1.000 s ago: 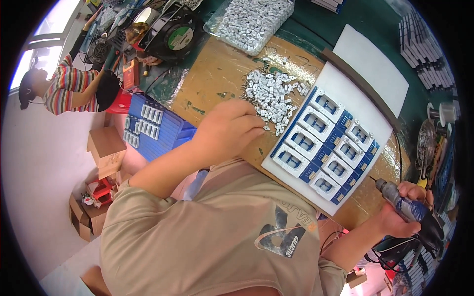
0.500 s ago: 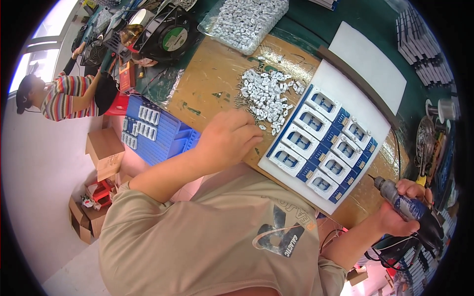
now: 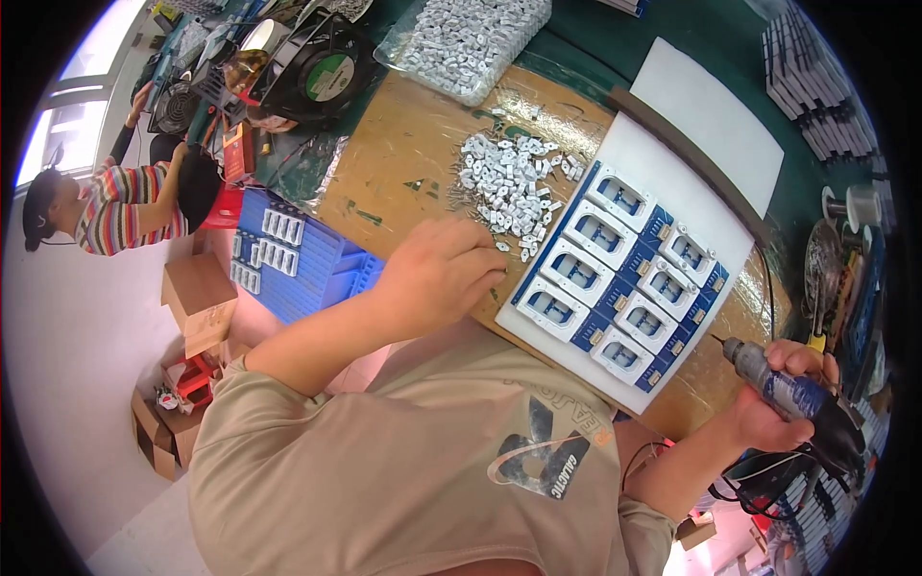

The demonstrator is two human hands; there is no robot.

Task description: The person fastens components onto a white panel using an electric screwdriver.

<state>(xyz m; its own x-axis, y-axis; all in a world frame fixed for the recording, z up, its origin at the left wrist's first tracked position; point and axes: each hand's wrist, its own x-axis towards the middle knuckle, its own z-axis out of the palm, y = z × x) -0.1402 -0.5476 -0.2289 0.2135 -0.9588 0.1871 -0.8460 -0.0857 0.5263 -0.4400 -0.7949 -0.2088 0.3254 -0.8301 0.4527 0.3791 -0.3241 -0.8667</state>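
My right hand is wrapped round a power screwdriver with a dark body. Its thin bit points up and left, apart from the blue circuit boards. Several white rectangular frames sit in two rows on those boards, which lie on a white foam sheet. My left hand is over the near edge of the wooden board, fingers curled together. Whatever is between the fingertips, if anything, is hidden. Just beyond them lies a heap of small white parts, with small screws along its left side.
A clear tray of white parts stands behind the heap. A dark strip runs along the foam's far edge. A fan stands back left, and a blue crate below it. A co-worker in a striped shirt sits far left.
The whole view has shifted slightly, moving the bench things a little left. My left hand stays curled beside the heap, and my right hand keeps hold of the power screwdriver.
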